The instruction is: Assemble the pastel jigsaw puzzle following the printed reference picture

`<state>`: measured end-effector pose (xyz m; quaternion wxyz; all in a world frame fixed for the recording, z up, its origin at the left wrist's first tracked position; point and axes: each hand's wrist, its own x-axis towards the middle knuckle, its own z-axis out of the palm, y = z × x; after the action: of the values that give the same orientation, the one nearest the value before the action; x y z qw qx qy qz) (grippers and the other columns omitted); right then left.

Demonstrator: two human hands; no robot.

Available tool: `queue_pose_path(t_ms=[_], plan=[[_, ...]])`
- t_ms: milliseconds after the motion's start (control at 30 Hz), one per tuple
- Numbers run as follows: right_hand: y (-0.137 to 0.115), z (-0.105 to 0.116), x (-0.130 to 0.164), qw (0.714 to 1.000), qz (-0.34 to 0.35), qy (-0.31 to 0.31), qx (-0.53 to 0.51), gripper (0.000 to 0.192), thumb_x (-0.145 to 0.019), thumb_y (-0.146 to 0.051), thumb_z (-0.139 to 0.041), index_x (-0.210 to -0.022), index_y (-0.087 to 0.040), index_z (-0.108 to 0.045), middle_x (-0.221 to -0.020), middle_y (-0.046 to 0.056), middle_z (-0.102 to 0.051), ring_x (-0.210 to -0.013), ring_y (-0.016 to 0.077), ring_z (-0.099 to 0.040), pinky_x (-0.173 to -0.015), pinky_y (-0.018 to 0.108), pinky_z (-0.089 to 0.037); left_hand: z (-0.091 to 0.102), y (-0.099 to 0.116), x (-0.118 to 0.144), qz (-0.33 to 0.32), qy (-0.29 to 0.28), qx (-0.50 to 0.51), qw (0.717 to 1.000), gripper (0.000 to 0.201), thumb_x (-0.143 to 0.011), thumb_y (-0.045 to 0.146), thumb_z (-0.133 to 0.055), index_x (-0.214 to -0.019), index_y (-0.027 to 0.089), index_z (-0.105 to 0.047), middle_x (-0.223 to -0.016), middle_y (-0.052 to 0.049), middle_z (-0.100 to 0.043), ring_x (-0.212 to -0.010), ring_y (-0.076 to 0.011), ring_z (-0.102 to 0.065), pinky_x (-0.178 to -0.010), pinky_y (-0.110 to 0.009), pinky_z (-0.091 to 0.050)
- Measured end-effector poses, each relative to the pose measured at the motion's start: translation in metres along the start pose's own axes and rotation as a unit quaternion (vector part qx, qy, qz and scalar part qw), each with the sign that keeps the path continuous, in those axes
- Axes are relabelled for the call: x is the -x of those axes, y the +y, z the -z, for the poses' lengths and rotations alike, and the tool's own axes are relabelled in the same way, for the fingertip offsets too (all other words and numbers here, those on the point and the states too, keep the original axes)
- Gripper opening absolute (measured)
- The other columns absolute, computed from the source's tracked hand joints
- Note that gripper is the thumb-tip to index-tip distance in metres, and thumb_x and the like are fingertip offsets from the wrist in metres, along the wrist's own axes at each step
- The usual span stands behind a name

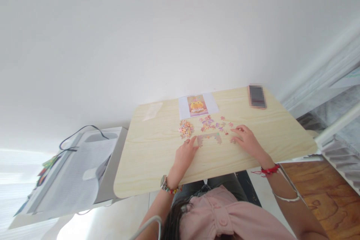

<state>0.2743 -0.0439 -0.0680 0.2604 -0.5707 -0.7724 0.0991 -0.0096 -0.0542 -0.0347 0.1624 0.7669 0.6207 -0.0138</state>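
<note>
A partly joined jigsaw puzzle (200,139) lies on the wooden tabletop, its joined pieces forming a top edge and two short sides. My left hand (185,155) rests at the left side of it, fingers stretched out and fingertips at its border. To the right, my right hand (247,141) is low over the table with thumb and fingers apart. A small puzzle piece (233,140) lies at the thumb tip; whether the thumb touches it I cannot tell. Loose pinkish and purple pieces (207,123) are spread above the joined part, and a denser pile of pieces (186,129) sits to their left.
Behind the pieces lies a printed reference picture (197,105) of a yellow pumpkin-like figure. A phone (257,96) is at the back right, and a pale strip (153,111) at the back left. A grey-white cabinet with papers (81,168) and cables stands left of the table.
</note>
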Motion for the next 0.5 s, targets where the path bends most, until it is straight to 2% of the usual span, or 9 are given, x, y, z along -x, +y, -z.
queue_pose_path(t_ms=[133, 267, 367, 500], plan=[[0.004, 0.007, 0.004, 0.999, -0.003, -0.050, -0.012, 0.027, -0.076, -0.029, -0.055, -0.100, -0.020, -0.059, -0.099, 0.008, -0.052, -0.088, 0.0207, -0.053, -0.081, 0.037, -0.043, 0.002, -0.002, 0.006, 0.000, 0.006, 0.000, 1.000, 0.042, -0.087, 0.031, -0.040, -0.128, 0.023, -0.035, -0.105, -0.007, -0.056, -0.084, -0.0159, -0.059, -0.068, -0.024, -0.044], [0.002, 0.010, 0.009, 0.996, -0.007, -0.090, -0.008, 0.010, -0.075, -0.028, -0.055, -0.081, -0.020, -0.059, -0.090, 0.006, -0.052, -0.087, 0.0202, -0.053, -0.080, 0.036, -0.043, 0.003, -0.005, 0.011, -0.006, 0.017, 0.004, 1.000, 0.040, -0.088, 0.030, -0.038, -0.127, 0.022, -0.036, -0.101, -0.006, -0.056, -0.082, -0.0150, -0.058, -0.067, -0.024, -0.043], [0.001, 0.010, 0.012, 0.995, -0.006, -0.096, 0.002, 0.008, -0.078, -0.025, -0.051, -0.075, -0.020, -0.056, -0.086, 0.005, -0.053, -0.082, 0.0188, -0.054, -0.077, 0.035, -0.043, 0.002, -0.006, 0.014, -0.012, 0.010, 0.003, 1.000, 0.039, -0.088, 0.029, -0.038, -0.126, 0.022, -0.038, -0.100, -0.006, -0.056, -0.081, -0.0145, -0.058, -0.068, -0.024, -0.043], [-0.007, 0.007, 0.017, 0.997, -0.005, -0.072, 0.024, 0.010, -0.079, -0.027, -0.050, -0.074, -0.019, -0.054, -0.084, 0.005, -0.053, -0.081, 0.0191, -0.054, -0.074, 0.034, -0.041, 0.001, -0.003, 0.018, -0.031, 0.010, 0.004, 0.999, 0.037, -0.088, 0.029, -0.037, -0.124, 0.022, -0.040, -0.101, -0.006, -0.055, -0.082, -0.0142, -0.058, -0.068, -0.024, -0.043]])
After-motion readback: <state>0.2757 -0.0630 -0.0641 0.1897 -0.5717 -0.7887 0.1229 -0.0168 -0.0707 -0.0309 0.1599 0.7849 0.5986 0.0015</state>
